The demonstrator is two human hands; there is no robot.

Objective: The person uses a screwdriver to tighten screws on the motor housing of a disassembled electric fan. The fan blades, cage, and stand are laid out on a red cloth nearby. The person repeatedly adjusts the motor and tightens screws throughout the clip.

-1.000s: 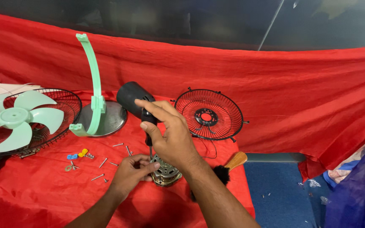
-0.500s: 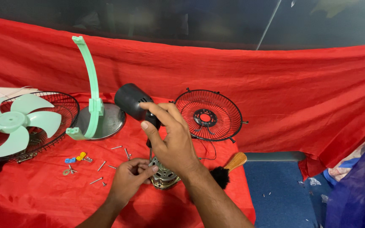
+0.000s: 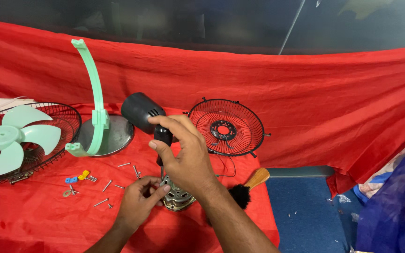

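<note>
- The right hand (image 3: 188,159) grips a screwdriver (image 3: 162,140) upright over the fan motor (image 3: 176,197), centre frame.
- The left hand (image 3: 139,201) pinches the motor's edge.
- Judged midway: the blade (image 3: 10,140), grille (image 3: 226,127) and screws (image 3: 108,185) lie apart on the worktop (image 3: 33,220).

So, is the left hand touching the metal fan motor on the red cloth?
Touching. The head view shows the left hand with its fingers and thumb pressed against the side of the fan motor, no gap between them.
</note>
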